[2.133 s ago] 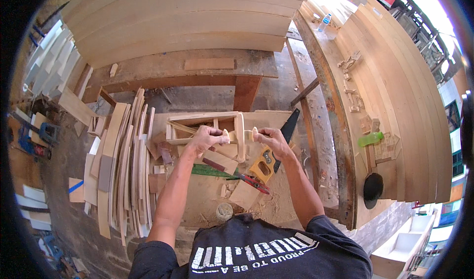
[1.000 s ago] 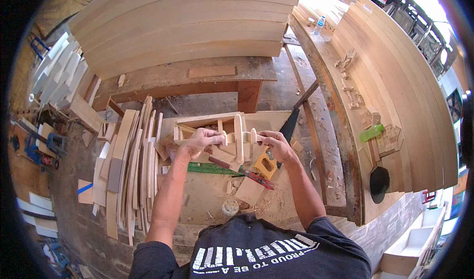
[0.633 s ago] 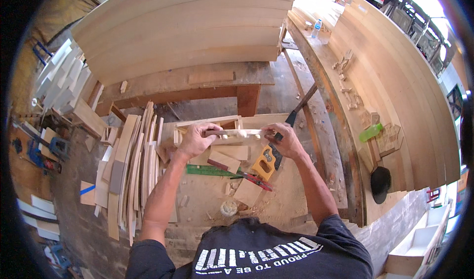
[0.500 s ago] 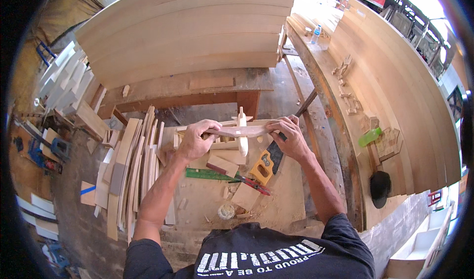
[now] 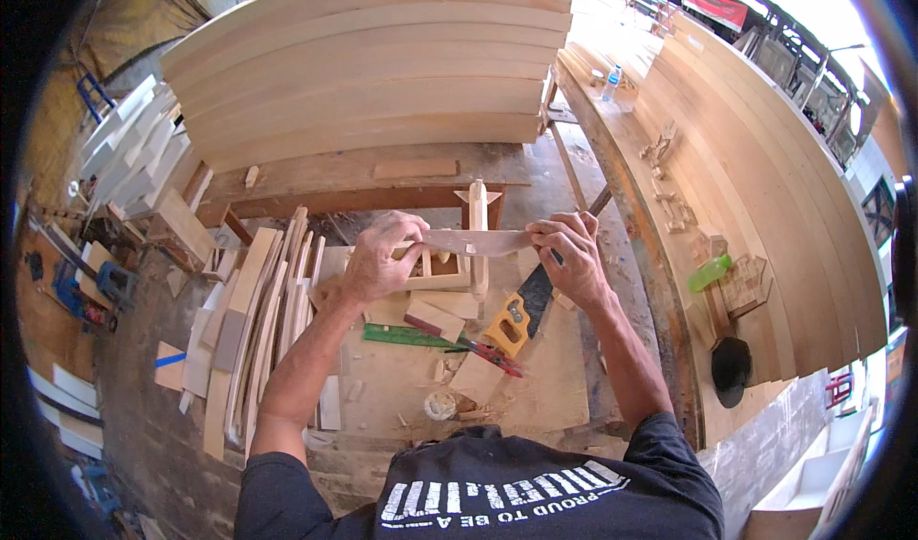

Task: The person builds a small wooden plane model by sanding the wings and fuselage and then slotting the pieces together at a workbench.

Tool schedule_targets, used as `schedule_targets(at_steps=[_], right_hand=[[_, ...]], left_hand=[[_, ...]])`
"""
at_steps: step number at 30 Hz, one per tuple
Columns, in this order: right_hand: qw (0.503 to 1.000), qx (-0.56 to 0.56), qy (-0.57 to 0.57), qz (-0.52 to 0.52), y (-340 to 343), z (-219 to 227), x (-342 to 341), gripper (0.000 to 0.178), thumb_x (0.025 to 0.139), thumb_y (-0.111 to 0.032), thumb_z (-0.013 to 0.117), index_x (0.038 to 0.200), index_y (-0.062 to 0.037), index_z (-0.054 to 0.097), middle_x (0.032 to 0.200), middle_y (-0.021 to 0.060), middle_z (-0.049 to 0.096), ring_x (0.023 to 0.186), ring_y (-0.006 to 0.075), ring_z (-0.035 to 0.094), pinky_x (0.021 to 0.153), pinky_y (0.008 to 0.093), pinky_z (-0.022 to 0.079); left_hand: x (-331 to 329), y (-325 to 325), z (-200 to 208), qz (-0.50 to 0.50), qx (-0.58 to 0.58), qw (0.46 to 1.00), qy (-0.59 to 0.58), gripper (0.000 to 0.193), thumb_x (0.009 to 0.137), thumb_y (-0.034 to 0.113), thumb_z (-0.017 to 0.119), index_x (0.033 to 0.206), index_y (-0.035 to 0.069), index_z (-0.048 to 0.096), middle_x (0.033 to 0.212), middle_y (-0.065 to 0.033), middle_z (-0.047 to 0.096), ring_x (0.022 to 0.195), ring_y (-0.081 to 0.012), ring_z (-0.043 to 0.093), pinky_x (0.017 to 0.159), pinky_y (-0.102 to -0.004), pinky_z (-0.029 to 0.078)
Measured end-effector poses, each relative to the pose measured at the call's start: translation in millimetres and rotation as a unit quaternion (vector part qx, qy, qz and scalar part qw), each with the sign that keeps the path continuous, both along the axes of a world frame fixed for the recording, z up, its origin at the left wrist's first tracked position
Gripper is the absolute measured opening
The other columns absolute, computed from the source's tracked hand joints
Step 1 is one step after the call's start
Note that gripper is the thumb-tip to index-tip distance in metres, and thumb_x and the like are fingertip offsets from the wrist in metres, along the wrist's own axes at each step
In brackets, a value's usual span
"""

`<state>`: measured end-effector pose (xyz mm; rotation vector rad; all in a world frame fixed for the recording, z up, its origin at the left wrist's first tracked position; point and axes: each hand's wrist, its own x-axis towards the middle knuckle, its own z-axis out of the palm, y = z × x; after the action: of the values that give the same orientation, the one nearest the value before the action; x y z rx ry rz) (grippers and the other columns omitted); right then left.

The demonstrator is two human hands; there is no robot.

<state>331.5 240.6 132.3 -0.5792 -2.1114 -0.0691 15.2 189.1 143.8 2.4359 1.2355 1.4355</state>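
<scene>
A thin, pale wooden strip, shaped like a wing, is pinched at its left end by my left hand and at its right end by my right hand. It crosses a slim wooden toy airplane body, whose small tail fins point away from me. Whether strip and body are joined, I cannot tell. Left of the body, partly behind my left hand, is an open wooden box frame. Closer to me lie a wooden block with a dark edge and a handsaw with a yellow handle.
A green ruler and a red-handled tool lie on the work board near a round pale container. Long wooden slats are stacked at left. Large panels rise beyond. A bench at right carries a green bottle and black cap.
The strip has tilted, and more of its flat face shows. The toy airplane's tail reaches farther away from me. Both hands keep hold of the strip's ends.
</scene>
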Motion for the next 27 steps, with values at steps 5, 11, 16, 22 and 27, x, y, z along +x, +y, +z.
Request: schedule_targets(at_steps=[5, 11, 16, 22, 27], right_hand=[[1.000, 0.002, -0.002, -0.012, -12, -2, -13, 0.030, 0.073, 0.003, 0.072, 0.097, -0.0111, 0.061, 0.111, -0.0004, 0.069, 0.104, 0.0213, 0.060, 0.091, 0.0420, 0.037], [1.000, 0.000, -0.012, -0.004, -26, -5, -28, 0.030, 0.072, 0.003, 0.073, 0.096, -0.0107, 0.060, 0.112, -0.0004, 0.068, 0.104, 0.0208, 0.059, 0.092, 0.0418, 0.037], [1.000, 0.005, -0.017, -0.002, -35, 0, -37, 0.029, 0.072, 0.002, 0.074, 0.095, -0.0108, 0.061, 0.111, -0.0008, 0.068, 0.105, 0.0201, 0.059, 0.093, 0.0415, 0.036], [1.000, -0.007, -0.019, 0.000, -44, 7, -46, 0.028, 0.074, 0.008, 0.070, 0.094, -0.0094, 0.059, 0.109, 0.0024, 0.070, 0.101, 0.0235, 0.062, 0.092, 0.0423, 0.040], [1.000, -0.026, -0.013, 0.008, -42, 1, -46, 0.022, 0.078, 0.002, 0.070, 0.095, -0.0099, 0.063, 0.111, 0.0005, 0.069, 0.106, 0.0206, 0.060, 0.096, 0.0413, 0.037]], left_hand=[[-12, -8, 4, 0.005, 0.048, 0.998, 0.029, 0.025, 0.074, -0.006, 0.073, 0.080, 0.005, 0.053, 0.097, -0.0092, 0.067, 0.093, -0.0298, 0.066, 0.080, -0.0400, 0.053], [-29, -24, -6, 0.012, 0.044, 0.999, 0.029, 0.024, 0.073, -0.005, 0.074, 0.080, 0.005, 0.054, 0.099, -0.0092, 0.067, 0.094, -0.0291, 0.065, 0.081, -0.0401, 0.053], [-37, -36, -8, 0.030, 0.052, 0.997, 0.045, 0.026, 0.072, -0.007, 0.075, 0.080, 0.005, 0.052, 0.101, -0.0096, 0.067, 0.095, -0.0280, 0.066, 0.082, -0.0395, 0.054], [-46, -46, -6, 0.032, 0.046, 0.998, 0.036, 0.027, 0.072, -0.007, 0.075, 0.081, 0.005, 0.052, 0.102, -0.0095, 0.067, 0.097, -0.0280, 0.066, 0.084, -0.0387, 0.055], [-47, -50, -4, 0.035, 0.048, 0.998, 0.027, 0.023, 0.072, -0.005, 0.075, 0.080, 0.005, 0.056, 0.100, -0.0086, 0.068, 0.094, -0.0286, 0.065, 0.082, -0.0397, 0.053]])
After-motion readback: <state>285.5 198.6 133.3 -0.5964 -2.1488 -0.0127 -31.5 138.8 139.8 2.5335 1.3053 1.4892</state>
